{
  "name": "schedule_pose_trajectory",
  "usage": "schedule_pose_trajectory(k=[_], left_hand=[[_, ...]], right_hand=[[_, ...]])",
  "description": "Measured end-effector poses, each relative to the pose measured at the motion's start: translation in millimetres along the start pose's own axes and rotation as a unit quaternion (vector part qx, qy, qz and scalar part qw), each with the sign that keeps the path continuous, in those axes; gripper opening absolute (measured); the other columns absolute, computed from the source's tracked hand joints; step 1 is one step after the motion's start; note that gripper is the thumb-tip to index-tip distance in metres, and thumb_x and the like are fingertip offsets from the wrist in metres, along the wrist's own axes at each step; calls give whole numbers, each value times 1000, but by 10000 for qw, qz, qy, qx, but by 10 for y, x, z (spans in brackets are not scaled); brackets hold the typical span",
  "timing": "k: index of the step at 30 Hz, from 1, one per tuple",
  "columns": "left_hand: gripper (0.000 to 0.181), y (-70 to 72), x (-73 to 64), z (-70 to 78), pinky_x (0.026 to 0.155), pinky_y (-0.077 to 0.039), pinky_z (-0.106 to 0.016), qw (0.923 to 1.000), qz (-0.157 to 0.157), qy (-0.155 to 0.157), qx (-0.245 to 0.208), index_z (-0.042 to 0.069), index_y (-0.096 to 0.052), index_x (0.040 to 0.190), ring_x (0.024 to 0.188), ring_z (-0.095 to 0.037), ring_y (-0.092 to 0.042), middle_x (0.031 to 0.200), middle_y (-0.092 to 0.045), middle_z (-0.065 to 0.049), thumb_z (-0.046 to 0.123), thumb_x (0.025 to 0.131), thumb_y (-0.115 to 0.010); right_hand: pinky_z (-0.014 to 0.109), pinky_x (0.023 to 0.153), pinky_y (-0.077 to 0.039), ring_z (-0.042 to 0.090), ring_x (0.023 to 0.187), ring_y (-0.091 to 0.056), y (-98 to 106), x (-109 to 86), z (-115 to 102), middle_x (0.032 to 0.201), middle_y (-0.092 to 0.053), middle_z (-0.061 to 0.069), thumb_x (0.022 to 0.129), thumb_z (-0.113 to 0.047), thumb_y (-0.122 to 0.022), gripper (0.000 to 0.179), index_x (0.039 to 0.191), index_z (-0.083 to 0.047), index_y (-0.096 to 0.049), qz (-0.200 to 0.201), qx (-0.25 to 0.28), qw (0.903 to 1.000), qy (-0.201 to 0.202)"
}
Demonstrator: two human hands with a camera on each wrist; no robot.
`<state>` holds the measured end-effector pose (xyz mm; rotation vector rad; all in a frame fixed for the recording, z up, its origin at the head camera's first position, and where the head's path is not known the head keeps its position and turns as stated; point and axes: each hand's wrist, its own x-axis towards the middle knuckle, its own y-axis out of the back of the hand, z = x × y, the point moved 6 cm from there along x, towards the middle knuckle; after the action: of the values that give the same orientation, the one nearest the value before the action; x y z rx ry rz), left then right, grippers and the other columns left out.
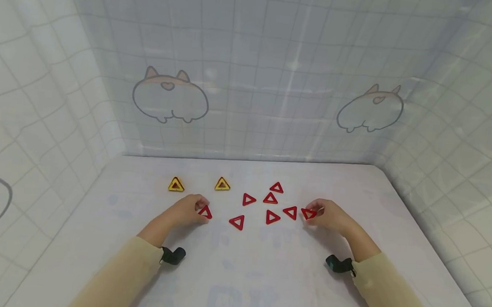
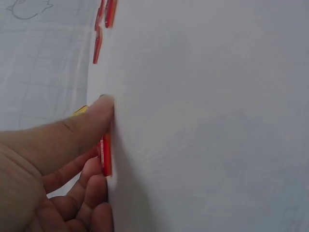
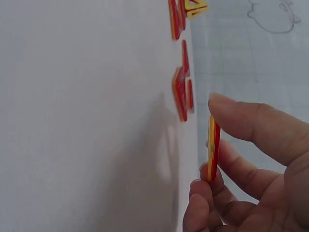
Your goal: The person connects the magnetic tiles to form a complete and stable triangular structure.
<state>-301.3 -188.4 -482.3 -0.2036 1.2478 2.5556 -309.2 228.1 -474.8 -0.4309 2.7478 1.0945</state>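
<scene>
A: What is nearest?

B: Two cream sleeves, with a dark band by the left cuff and another dark band by the right.

A: What about the hands?

B: The left hand pinches a red triangle in its grip, thumb on one side, fingers on the other. It's hard to tell if that triangle touches the table.

A: And the right hand?

B: Its grip pinches a second red triangle by its ends, up off the table.

A: What lies between the hands?

B: Six loose red triangles, all flat, pointing different ways. Most are closer to the right hand.

A: Anything farther?

B: A yellow triangle past the left hand, and another yellow triangle to its right. Behind the table hangs a pale sheet with square lines and two round animal drawings.
</scene>
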Motion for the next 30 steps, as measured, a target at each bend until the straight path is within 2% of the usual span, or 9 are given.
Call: schedule_pose_trajectory(k=[6,12,19,25,30], left_hand=[[44,-9,-46,13,88,-49,-41,9998,186,102,26,5,-63,117,96,-24,-54,105,-59,-8,19,82,-84],[45,-63,-117,54,90,-49,-42,9998,147,-69,77,4,-61,118,97,-22,-54,105,-59,-6,20,83,-84],[48,-154,-271,292,89,-52,-40,9994,116,-273,151,8,-62,120,96,-19,-56,102,-60,-1,21,80,-85],[45,-227,-404,522,82,-55,-36,9984,122,-532,170,12,-64,119,97,-18,-57,104,-62,0,18,80,-86],[43,-323,-464,654,80,-54,-35,9974,111,-698,134,13,-65,117,94,-17,-57,103,-62,2,20,80,-86]], right_hand=[[34,76,-51,24,95,-56,-43,-101,-110,108,-61,7,79,-17,-86,41,113,-8,-65,-70,26,10000,50],[34,75,-51,24,94,-57,-117,-183,-222,107,-61,8,79,-17,-86,40,111,-7,-65,-186,112,9996,171],[32,72,-52,21,89,-57,-227,-237,-358,104,-61,8,79,-18,-85,39,110,-5,-64,-256,68,9979,599],[32,69,-52,20,85,-57,-365,-263,-454,101,-62,5,78,-17,-86,39,109,-6,-64,-298,34,9970,717],[32,68,-51,18,84,-56,-483,-271,-523,98,-61,2,77,-19,-88,40,108,-8,-65,-288,-131,9968,729]])
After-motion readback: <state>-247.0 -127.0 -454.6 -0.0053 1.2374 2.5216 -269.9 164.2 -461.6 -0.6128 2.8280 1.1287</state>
